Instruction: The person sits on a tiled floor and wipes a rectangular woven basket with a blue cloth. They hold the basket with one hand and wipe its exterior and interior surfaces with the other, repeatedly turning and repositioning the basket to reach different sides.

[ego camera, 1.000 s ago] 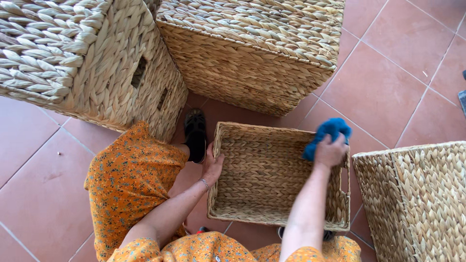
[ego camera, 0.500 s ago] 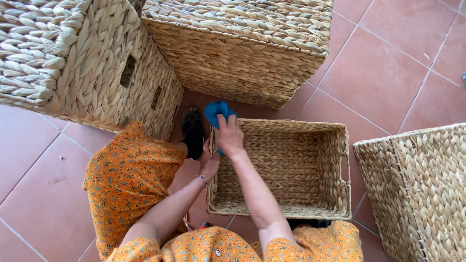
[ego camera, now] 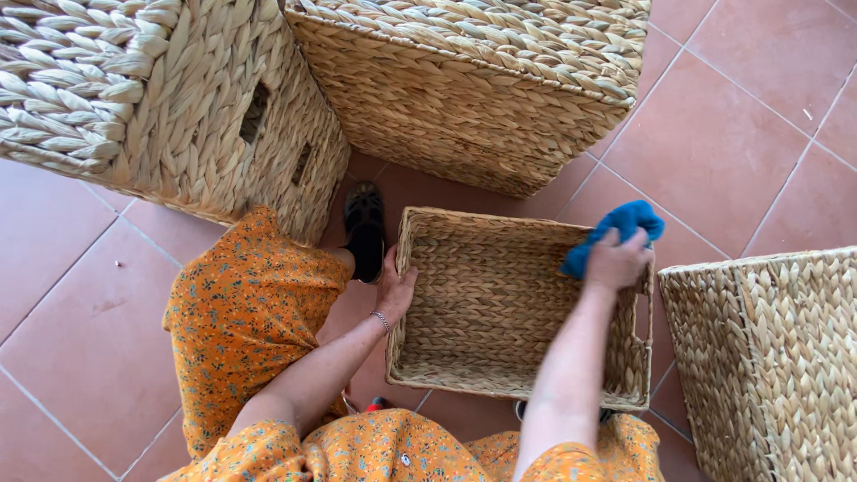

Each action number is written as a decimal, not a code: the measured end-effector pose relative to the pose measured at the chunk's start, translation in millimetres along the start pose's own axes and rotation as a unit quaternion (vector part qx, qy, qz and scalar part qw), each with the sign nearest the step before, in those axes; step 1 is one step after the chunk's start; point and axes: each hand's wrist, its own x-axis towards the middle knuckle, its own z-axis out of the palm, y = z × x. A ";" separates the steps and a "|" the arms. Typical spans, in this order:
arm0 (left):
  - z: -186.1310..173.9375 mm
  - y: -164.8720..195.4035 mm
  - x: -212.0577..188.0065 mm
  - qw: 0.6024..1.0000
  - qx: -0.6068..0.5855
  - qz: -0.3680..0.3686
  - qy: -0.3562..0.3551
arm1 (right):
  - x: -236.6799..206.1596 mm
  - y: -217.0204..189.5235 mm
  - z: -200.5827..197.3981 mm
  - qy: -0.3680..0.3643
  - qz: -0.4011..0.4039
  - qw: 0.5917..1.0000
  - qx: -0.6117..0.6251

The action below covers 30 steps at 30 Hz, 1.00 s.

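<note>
So the right hand (ego camera: 618, 261) has its fingers curled tight around a blue cloth (ego camera: 625, 228), bunched up so most of it pokes out above and to the left of the knuckles, pressed at the far right corner of the open basket (ego camera: 500, 303), right up by the rim. The left hand (ego camera: 395, 290) is on the opposite side, fingers wrapped over the basket's left rim, holding that edge, with a thin bracelet (ego camera: 381, 319) on the wrist. That basket is low, rectangular, woven from pale straw, sitting on the floor (ego camera: 732, 152) of terracotta tiles, and nothing else is inside it as far as I can see; there's a cut-out handle in its right wall. Just left of the left hand a foot in a black sandal (ego camera: 364, 230) is tucked against the basket's near corner, and an orange floral dress (ego camera: 241, 312) covers the knee and lap. Further out, three more woven baskets ring the scene: a big one (ego camera: 170, 98) at upper left with slot handles, another (ego camera: 473, 89) at the top middle, apparently bottom side up, and a third (ego camera: 768, 357) just beside the open basket on the right.
</note>
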 end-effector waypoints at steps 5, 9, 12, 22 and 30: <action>-1.5 -0.4 -3.9 1.000 -0.006 -0.018 -0.010 | -126.8 -116.0 48.8 0.008 -0.259 0.963 0.070; -4.5 -0.5 -5.1 1.000 -0.001 0.000 -0.021 | -212.8 -187.0 54.0 -0.165 -0.373 0.906 0.116; -5.8 1.5 -4.4 0.999 0.003 -0.004 -0.040 | -199.0 -179.0 48.4 -0.199 -0.382 0.897 0.098; 0.7 -2.5 -7.2 1.000 0.013 -0.021 -0.017 | 7.4 20.9 -16.7 -0.028 -0.001 1.000 0.006; -1.0 -7.2 -8.4 1.000 -0.018 -0.004 -0.025 | -117.1 -101.4 43.1 0.016 -0.300 0.953 0.030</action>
